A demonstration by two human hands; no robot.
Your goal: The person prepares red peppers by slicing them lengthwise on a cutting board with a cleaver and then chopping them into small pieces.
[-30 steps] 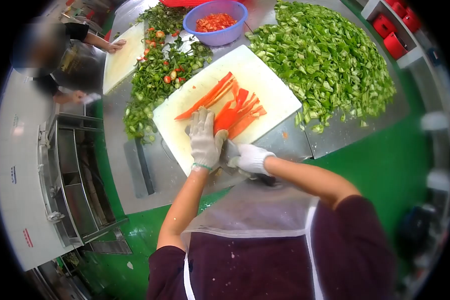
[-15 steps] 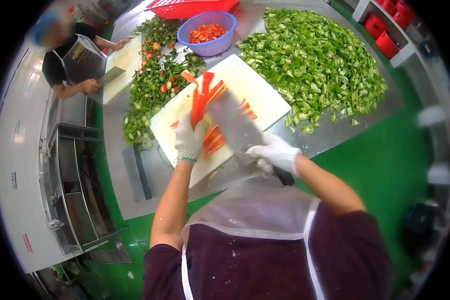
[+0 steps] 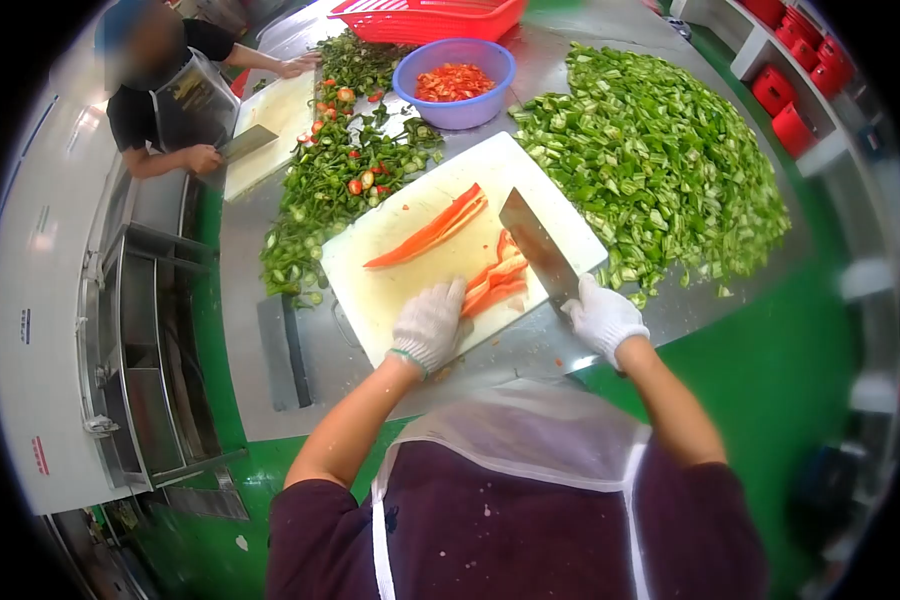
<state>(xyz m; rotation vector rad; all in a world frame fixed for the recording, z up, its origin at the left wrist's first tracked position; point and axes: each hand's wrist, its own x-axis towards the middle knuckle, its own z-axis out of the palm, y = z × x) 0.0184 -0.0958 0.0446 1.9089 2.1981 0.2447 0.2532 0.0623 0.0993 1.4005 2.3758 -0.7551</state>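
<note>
My left hand, in a white knit glove, lies on the near part of the white cutting board. Its closed fingers press against a bunch of red pepper strips. My right hand, gloved too, is wrapped round the handle of a cleaver, which its fingers hide. The blade stands at the right end of the bunch, edge toward the strips; whether it touches them I cannot tell. Farther up the board lies a separate long piece of red pepper.
Chopped green pepper is heaped at the right. A purple bowl of chopped red pepper stands behind the board, near a red basket. Pepper tops lie at the left. A co-worker holds another cleaver at a second board.
The red strips that my left hand held upright now lie on the board, some beneath that hand. The cleaver has moved to the right of the bunch. The view has shifted slightly.
</note>
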